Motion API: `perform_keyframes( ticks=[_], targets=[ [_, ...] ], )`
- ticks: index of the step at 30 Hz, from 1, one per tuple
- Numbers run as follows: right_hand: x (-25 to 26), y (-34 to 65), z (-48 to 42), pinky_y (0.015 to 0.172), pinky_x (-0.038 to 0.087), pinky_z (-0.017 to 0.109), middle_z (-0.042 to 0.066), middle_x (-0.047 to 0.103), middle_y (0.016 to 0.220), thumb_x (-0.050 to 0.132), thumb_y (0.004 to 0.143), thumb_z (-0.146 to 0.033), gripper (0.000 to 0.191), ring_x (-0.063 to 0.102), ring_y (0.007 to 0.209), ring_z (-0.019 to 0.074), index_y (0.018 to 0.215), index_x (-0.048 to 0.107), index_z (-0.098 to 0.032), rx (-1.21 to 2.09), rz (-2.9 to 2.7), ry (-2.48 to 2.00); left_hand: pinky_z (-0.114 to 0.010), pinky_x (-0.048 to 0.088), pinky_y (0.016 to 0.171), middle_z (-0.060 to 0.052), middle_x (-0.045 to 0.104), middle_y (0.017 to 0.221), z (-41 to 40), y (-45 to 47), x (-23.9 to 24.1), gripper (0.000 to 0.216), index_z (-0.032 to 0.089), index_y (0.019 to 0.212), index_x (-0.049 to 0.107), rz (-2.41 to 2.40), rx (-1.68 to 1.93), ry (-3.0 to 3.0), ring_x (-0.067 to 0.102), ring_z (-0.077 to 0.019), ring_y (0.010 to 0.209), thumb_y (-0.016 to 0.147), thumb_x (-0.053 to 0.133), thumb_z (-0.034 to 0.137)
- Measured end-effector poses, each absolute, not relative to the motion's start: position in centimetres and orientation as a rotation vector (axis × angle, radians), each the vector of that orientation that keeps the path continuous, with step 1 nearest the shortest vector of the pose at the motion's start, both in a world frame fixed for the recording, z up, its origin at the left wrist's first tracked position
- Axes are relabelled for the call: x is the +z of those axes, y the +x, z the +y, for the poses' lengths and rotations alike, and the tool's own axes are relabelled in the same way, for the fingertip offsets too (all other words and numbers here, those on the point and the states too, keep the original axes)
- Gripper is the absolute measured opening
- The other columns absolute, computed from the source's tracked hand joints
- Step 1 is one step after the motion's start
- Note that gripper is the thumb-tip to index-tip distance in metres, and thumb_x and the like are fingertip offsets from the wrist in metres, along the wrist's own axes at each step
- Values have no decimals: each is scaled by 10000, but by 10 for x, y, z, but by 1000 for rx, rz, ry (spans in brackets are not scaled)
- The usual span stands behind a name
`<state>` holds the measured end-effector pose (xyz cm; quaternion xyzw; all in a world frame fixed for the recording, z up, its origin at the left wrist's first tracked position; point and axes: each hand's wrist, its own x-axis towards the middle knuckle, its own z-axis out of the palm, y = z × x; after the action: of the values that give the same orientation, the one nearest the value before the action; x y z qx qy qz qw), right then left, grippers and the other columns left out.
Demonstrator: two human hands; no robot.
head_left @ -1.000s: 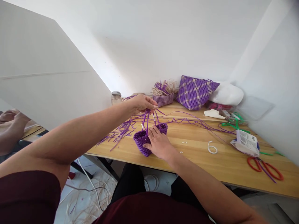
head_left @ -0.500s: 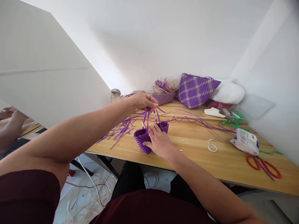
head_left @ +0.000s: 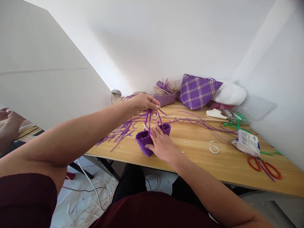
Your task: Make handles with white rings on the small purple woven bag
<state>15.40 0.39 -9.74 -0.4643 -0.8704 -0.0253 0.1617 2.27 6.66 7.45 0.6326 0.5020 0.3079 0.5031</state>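
A small purple woven basket [head_left: 144, 144] rests near the front edge of the wooden table [head_left: 199, 167]. My right hand [head_left: 161, 142] grips its near side, thumb low on the wall and fingers over the rim, hiding part of the weave. Above the basket, my left hand [head_left: 148, 104] pinches a bunch of purple strips [head_left: 149, 120] that rise from it. White pieces show on two of the strips, one at each side. The strip ends within the pinch are partly hidden by my fingers.
Loose purple strips [head_left: 121, 134] lie to the left. A jar [head_left: 116, 96], a basket with unfinished ends [head_left: 165, 96] and a purple checked bag [head_left: 199, 91] stand behind. Rightward are a white coil [head_left: 213, 149], a packet [head_left: 248, 142] and red-handled scissors [head_left: 269, 169]. Another person's hand [head_left: 11, 123] is far left.
The whole view has shifted slightly. Both hands keep their hold, the left on the strips and the right on the basket, with no clear movement between them.
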Motion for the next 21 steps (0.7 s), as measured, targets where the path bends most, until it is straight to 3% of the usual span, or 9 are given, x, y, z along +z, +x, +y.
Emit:
perform_keyframes(
  ticks=[4, 6, 8, 10, 13, 17, 21],
  targets=[
    [-90, 165, 0, 1173, 316, 510, 198, 328, 1574, 566, 923, -515, 796, 185, 1500, 331, 1526, 324, -55, 67, -2463, -1203, -184, 352, 461, -18, 650, 574, 64, 23, 76, 177, 135, 810, 712, 1186, 683, 1561, 516, -63, 447, 684, 832, 105],
    [-76, 179, -7, 1162, 333, 477, 180, 385, 1547, 546, 946, -451, 653, 286, 1468, 308, 1475, 426, -90, 141, -2425, -1096, -190, 363, 479, -20, 658, 592, 64, 23, 77, 228, 142, 858, 713, 1188, 659, 1611, 538, -78, 475, 670, 842, 127],
    [-55, 196, -17, 1059, 437, 414, 136, 589, 1373, 491, 976, -369, 406, 530, 1283, 267, 1294, 620, -150, 191, -2322, -1030, -200, 393, 519, -18, 663, 604, 64, 21, 77, 259, 149, 906, 707, 1163, 643, 1671, 576, -97, 520, 678, 830, 137],
    [-29, 214, -24, 853, 506, 347, 83, 732, 1027, 458, 989, -350, 322, 664, 924, 210, 1041, 730, -187, 198, -2117, -1071, -216, 429, 581, -13, 662, 601, 64, 20, 78, 279, 155, 939, 695, 1105, 624, 1737, 608, -115, 568, 686, 810, 136],
    [6, 233, -22, 676, 459, 308, 52, 716, 804, 537, 948, -396, 305, 598, 685, 169, 960, 751, -179, 229, -1838, -1187, -242, 452, 647, -2, 655, 596, 65, 21, 79, 316, 173, 958, 670, 1031, 585, 1811, 629, -131, 604, 676, 810, 152],
    [28, 239, 3, 669, 435, 276, 51, 725, 910, 590, 908, -396, 285, 593, 746, 153, 983, 749, -172, 536, -1864, -1159, -239, 433, 619, 1, 648, 586, 64, 23, 80, 294, 194, 904, 623, 1000, 533, 1876, 622, -133, 587, 677, 810, 176],
    [31, 232, 21, 614, 410, 246, 41, 679, 814, 645, 860, -501, 353, 548, 700, 123, 848, 699, -153, 842, -1966, -1098, -227, 416, 593, -1, 645, 587, 63, 24, 79, 242, 203, 832, 600, 953, 508, 1926, 610, -126, 580, 691, 795, 173]
  ],
)
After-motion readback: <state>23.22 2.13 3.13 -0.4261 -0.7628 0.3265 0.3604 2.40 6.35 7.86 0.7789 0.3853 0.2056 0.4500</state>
